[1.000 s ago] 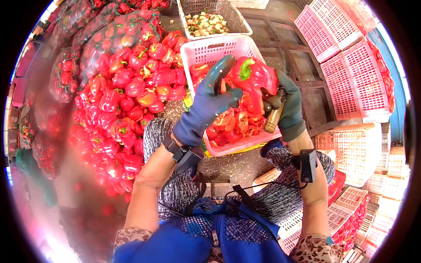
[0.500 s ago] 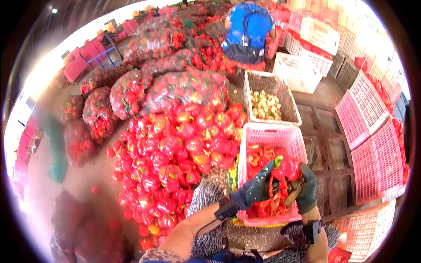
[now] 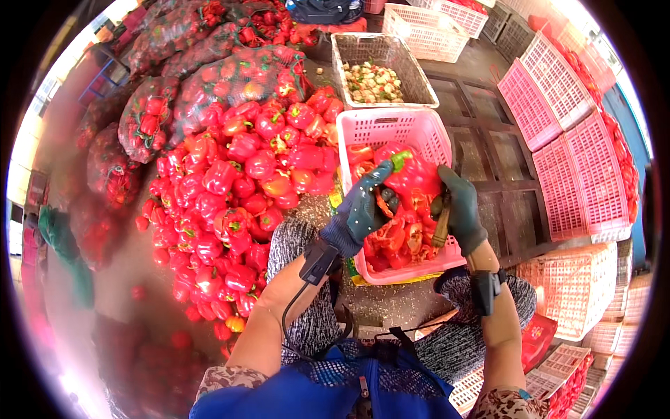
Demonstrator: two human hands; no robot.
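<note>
1. Over the pink crate [image 3: 431, 127], left hand [image 3: 364, 208] gripped a pepper [image 3: 417, 173]; right hand [image 3: 462, 211], curled round a tan tool [image 3: 441, 228], sat at its 4 o'clock.
2. Split peppers [image 3: 391, 241] already lay in the crate, trimmings [image 3: 373, 84] in the bin [image 3: 370, 46] at 12.
3. Heap [image 3: 218, 209] at 9 looked whole, so loads left, I'd guess.

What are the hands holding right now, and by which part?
Left hand: a red pepper, by its left side. Right hand: a tan-handled tool, by its handle.

Brownish floor [image 3: 124, 274]: red pepper heap [image 3: 227, 188], full mesh sacks [image 3: 234, 87], pale flecks [image 3: 398, 297].
</note>
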